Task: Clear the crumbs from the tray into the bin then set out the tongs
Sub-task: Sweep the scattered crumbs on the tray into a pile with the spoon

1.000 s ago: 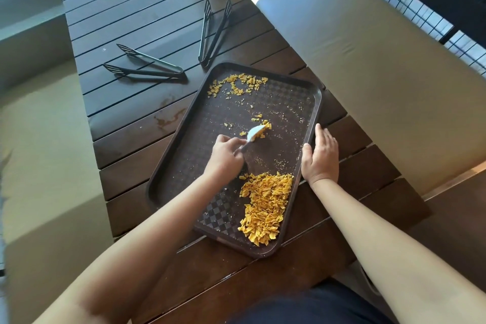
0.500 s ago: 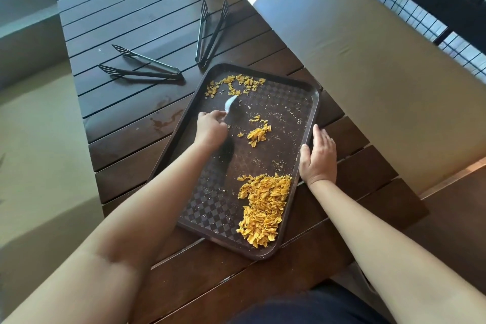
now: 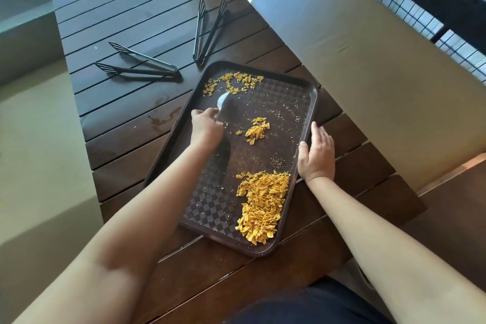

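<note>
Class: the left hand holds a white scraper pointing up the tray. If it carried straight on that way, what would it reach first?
Most likely the far crumbs, just beyond the scraper held by the left hand; past them, the tray rim. Depth is uncertain.

No writing, label, brand, number or sign can be read anywhere in this view.
</note>
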`<control>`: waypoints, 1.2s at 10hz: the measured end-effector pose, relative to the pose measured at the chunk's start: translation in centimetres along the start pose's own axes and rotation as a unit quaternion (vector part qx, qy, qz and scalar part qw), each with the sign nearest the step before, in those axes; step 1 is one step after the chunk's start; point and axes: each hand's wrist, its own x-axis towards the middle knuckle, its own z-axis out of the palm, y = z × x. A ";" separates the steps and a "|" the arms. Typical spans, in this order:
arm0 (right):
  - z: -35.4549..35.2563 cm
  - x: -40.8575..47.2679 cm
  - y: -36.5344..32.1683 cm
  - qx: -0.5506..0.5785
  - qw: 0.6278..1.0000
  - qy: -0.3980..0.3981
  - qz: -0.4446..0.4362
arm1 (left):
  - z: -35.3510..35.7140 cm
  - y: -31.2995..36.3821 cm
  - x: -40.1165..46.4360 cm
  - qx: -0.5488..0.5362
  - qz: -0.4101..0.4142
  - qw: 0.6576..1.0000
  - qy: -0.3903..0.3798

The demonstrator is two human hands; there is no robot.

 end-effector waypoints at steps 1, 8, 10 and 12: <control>-0.1 0.0 0.0 0.000 1.000 -0.003 0.001 | 0.2 0.7 0.1 0.040 0.011 0.998 -0.037; 0.0 0.0 0.0 0.001 1.000 0.008 -0.005 | -0.4 -4.5 -5.3 0.023 0.001 0.999 0.029; 0.1 0.1 0.0 0.003 1.000 0.008 -0.004 | 2.3 -3.1 -7.6 0.033 0.074 0.995 -0.055; 0.0 0.1 0.1 0.001 1.000 0.008 -0.003 | 1.5 -2.0 -4.6 0.020 0.024 0.999 -0.013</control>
